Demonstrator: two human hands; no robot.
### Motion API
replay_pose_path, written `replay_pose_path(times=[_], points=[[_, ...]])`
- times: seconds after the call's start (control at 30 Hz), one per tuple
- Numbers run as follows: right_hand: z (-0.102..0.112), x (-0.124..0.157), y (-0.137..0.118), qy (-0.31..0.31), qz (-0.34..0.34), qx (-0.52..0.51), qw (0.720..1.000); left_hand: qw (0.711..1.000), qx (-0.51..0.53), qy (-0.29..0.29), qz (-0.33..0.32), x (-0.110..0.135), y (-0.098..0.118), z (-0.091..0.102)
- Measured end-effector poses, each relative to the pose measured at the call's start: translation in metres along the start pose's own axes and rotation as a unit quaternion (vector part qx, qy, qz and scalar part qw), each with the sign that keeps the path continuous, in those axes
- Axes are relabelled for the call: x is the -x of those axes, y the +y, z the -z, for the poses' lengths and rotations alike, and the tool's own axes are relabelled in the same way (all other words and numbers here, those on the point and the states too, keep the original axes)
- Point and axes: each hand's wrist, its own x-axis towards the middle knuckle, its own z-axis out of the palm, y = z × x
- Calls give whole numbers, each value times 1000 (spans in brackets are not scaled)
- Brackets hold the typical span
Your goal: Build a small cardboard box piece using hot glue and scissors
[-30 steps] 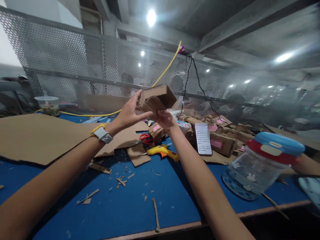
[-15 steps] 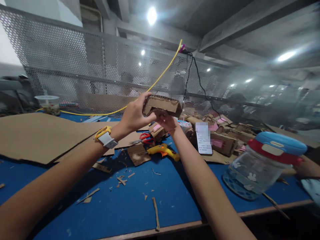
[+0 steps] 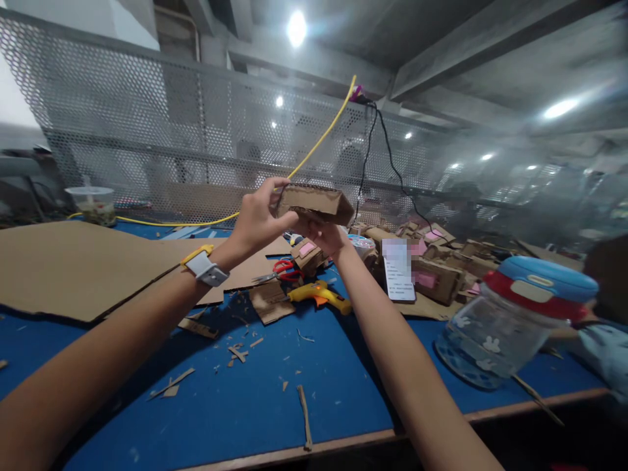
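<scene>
A small box-like piece of folded cardboard (image 3: 314, 201) is held up above the table. My left hand (image 3: 260, 219) grips its left end, with the thumb along the near side. Beneath it, my right hand (image 3: 328, 237) is closed on the underside, its fingers partly hidden by the cardboard. Below the hands lie a yellow glue gun (image 3: 320, 296), red-handled scissors (image 3: 283, 270) and a flat cardboard square (image 3: 269, 304) under the gun's nozzle. Just behind the scissors sits a small cardboard piece with a pink patch (image 3: 308, 252).
Large cardboard sheets (image 3: 88, 268) cover the left of the blue table (image 3: 235, 405). To the right stand a phone (image 3: 398, 271), a pile of cardboard pieces (image 3: 441, 275) and a water bottle (image 3: 500, 333). Another person's sleeve (image 3: 601, 353) is at the right edge. Cardboard scraps litter the front.
Both hands and the cardboard box have shifted slightly left, and the box is tilted a little differently. At the right edge, the other person has come further into view.
</scene>
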Motion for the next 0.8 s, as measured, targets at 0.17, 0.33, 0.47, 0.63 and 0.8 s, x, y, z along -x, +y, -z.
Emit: replay_pose_path(times=[0.17, 0.33, 0.47, 0.63, 0.8], points=[[-7, 1, -20, 10, -21, -71, 997, 996, 33, 0, 77, -12, -16, 12], [-17, 3, -39, 7, -82, -96, 992, 990, 76, -69, 95, -21, -26, 34], [-25, 1, -45, 10, -113, -83, 990, 984, 113, -77, 114, -19, -33, 39], [-35, 0, -50, 11, -110, -11, 994, 939, 216, -41, 264, -10, -52, 37], [-40, 4, -51, -9, -75, 46, 996, 893, 310, -32, 326, -2, -62, 36]])
